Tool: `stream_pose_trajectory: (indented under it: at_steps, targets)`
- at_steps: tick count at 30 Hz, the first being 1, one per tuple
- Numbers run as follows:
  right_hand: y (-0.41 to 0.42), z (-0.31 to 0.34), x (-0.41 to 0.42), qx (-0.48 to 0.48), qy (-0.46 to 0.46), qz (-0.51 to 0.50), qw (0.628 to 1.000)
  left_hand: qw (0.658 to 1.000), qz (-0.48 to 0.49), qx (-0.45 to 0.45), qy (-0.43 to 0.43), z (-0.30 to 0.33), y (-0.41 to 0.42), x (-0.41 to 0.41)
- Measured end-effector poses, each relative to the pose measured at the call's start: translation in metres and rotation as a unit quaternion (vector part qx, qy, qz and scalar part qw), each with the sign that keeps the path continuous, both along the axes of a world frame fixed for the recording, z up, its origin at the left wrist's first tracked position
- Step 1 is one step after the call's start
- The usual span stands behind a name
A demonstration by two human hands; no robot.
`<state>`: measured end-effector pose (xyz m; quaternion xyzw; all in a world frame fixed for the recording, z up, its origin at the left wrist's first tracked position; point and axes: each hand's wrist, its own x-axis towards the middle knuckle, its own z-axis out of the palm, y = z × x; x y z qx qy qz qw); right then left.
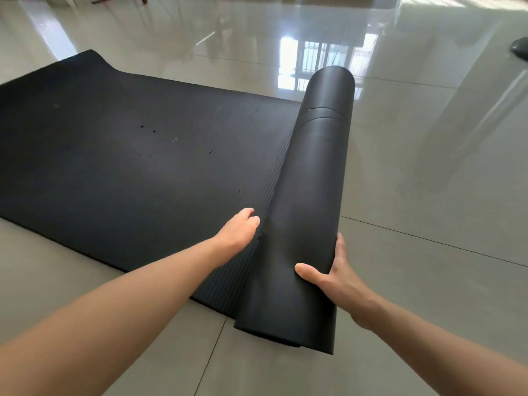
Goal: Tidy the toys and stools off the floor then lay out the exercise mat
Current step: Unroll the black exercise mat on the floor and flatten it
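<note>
While most of the black exercise mat [137,155] lies flat on the pale tiled floor [428,181], its right end is a thick roll [308,210] standing on the tiles. 2 bare hands work at it — the right hand [333,274] clasps the roll's near end, thumb across the top, fingers wrapped round the far side. The left hand [241,228] rests where the ribbed flat part meets the roll, fingers curled and tucked against it; whether they pinch anything I cannot tell. A dark rounded object [520,48] sits well apart at the right edge.
</note>
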<state>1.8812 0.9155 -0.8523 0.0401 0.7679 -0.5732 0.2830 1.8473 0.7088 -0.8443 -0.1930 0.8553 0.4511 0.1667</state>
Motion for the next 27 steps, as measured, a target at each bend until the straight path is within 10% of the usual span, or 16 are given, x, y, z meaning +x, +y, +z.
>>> stream_pose_trajectory:
  at_steps: [8,22,27]
  targets:
    - [0.076,0.024,-0.006,0.088,-0.004,0.055,0.995,0.993,0.096,0.069,-0.014,0.005,0.087,-0.026]
    - [0.143,0.021,-0.008,0.268,0.142,-0.056,0.951,0.961,-0.124,0.179,0.172,0.028,0.232,-0.010]
    - [0.187,0.016,-0.011,0.288,0.074,-0.024,0.955,0.967,-0.122,0.046,0.217,0.015,0.274,-0.007]
